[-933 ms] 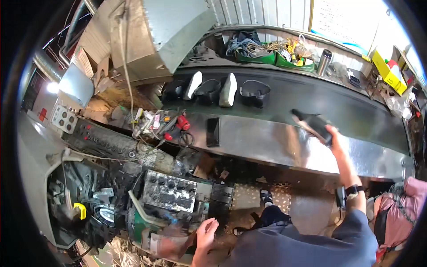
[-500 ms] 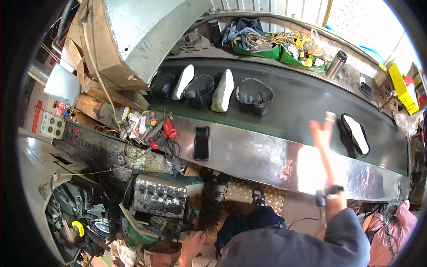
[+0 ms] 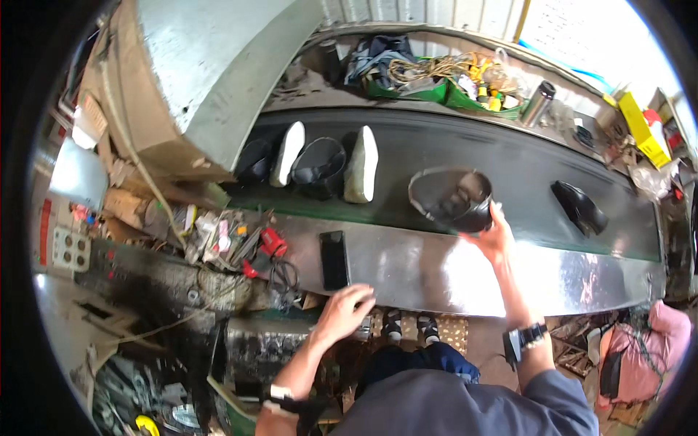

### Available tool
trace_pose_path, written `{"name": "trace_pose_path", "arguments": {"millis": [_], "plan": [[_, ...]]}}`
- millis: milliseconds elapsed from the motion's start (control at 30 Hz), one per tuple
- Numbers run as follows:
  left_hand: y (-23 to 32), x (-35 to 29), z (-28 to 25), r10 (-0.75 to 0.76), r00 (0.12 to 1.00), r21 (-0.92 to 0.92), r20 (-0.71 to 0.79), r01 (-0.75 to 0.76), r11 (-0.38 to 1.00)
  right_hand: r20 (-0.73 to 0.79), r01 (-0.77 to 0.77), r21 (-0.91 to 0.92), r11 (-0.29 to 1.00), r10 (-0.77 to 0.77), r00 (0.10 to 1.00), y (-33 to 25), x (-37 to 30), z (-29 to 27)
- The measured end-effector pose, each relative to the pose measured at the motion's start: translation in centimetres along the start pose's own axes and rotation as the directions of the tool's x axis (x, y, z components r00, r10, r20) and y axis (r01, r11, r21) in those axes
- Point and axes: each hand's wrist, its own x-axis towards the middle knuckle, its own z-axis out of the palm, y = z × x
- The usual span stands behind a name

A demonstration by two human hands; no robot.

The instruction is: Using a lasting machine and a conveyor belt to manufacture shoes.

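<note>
Fingers of the right hand (image 3: 496, 236) curl around the near rim of a black shoe (image 3: 451, 200) on the dark conveyor belt (image 3: 509, 156), the forearm stretched up and forward from the lower right with a dark watch (image 3: 525, 338) at the wrist. The left hand (image 3: 343, 312) rests loosely closed, knuckles up, on the near edge of the shiny metal ledge (image 3: 429, 269), holding nothing, just below a black phone (image 3: 334, 259) lying flat there.

Half a second ago the right arm reached far to the right, near another black shoe (image 3: 579, 208); that shoe now lies alone on the belt, well apart, and the hand has swung left to the open-topped one. The left hand, then low near the clutter, has come up to the ledge.

The gripped shoe sits directly beyond the right hand's fingertips, opening upward. Further left on the belt stand two white-soled shoes (image 3: 361, 166) and a dark one between them, close under a big grey metal housing (image 3: 211, 65). Red-handled tools (image 3: 265, 247) lie left of the phone.
</note>
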Motion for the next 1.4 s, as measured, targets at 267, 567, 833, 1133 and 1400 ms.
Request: {"name": "trace_pose_path", "arguments": {"millis": [267, 567, 833, 1133, 1400], "plan": [[-12.7, 26.1, 2.8, -0.356, 0.797, 0.19, -0.487, 0.495, 0.848, -0.102, 0.011, 0.207, 0.978, 0.01, 0.995, 6.1, -18.4, -5.8], [-9.3, 26.0, 3.6, -0.467, 0.821, 0.296, -0.329, 0.559, 0.774, -0.152, 0.337, 0.205, 0.919, -0.31, 0.938, 6.0, -25.1, -9.6], [6.4, 11.7, 5.8, 0.62, 0.765, 0.464, 0.178, -0.62, 0.633, -0.205, 0.193, 0.345, 0.919, -0.127, 0.971, 3.0, -23.9, -14.7], [7.9, 5.0, 19.4, 0.753, 0.611, 0.065, 0.243, -0.785, 0.616, -0.314, 0.292, -0.314, 0.903, -0.389, 0.866, -0.5, -22.6, -9.3], [4.0, 15.0, 13.5, -0.427, 0.685, -0.657, 0.591, 0.715, 0.239, 0.636, 0.517, -0.685, -0.514, -0.075, 0.768, 7.6, -26.2, -8.8]]}}
